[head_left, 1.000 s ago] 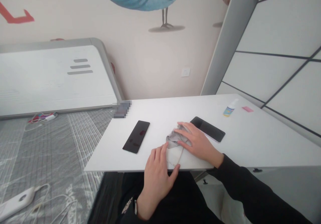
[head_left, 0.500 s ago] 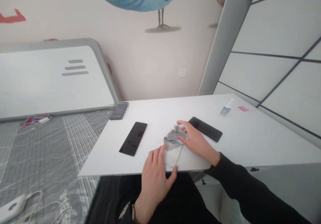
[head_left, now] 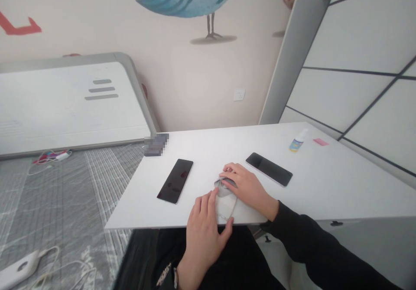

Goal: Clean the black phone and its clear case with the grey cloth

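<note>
A clear phone case (head_left: 226, 205) lies at the table's front edge. My left hand (head_left: 204, 229) grips it, fingers along its left side and thumb at its lower right corner. My right hand (head_left: 247, 186) holds a bunched grey cloth (head_left: 223, 190) against the upper part of the case, partly hiding both. Left of my hands lies a phone with a dark screen (head_left: 175, 180). A second dark-screened phone (head_left: 269, 168) rests beyond my right hand.
On the white table (head_left: 325, 181), a spray bottle (head_left: 297, 143) with a coloured label stands at the back right, beside a small pink item (head_left: 320, 141). A blurred dark object (head_left: 156, 145) sits at the back left corner. Cables and a white device (head_left: 19, 269) lie on the grey patterned surface below.
My right hand has moved left and slightly down over the case, and the cloth is now bunched smaller under its fingers. The left hand keeps its hold. The view has shifted slightly.
</note>
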`<state>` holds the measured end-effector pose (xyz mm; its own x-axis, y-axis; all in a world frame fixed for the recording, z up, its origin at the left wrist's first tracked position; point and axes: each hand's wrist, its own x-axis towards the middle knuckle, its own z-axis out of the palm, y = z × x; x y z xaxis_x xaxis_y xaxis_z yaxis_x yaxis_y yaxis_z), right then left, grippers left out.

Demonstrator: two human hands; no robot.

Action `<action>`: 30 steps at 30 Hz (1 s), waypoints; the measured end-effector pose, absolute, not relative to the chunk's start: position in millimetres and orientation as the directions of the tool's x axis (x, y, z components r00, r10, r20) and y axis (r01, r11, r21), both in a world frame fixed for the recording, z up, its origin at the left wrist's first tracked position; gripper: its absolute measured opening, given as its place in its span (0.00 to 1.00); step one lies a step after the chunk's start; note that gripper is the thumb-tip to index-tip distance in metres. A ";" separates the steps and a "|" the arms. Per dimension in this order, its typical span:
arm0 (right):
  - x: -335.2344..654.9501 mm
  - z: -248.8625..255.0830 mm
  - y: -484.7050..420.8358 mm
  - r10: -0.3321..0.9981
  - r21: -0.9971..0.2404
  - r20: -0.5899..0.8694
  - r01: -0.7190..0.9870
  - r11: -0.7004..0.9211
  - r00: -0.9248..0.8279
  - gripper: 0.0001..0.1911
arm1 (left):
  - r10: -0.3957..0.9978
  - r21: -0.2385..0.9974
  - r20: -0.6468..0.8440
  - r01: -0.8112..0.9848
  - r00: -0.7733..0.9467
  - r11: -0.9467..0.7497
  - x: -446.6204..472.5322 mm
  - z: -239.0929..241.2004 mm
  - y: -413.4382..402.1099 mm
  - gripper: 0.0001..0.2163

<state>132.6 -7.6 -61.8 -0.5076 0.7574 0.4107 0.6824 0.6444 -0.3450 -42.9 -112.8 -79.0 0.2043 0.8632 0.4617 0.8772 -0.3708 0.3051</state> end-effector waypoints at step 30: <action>138.3 -64.4 -22.0 0.651 -0.328 0.377 0.563 0.759 -0.659 0.17 | 0.867 0.347 0.464 0.864 0.181 -0.366 -43.4 -79.7 -112.1 0.33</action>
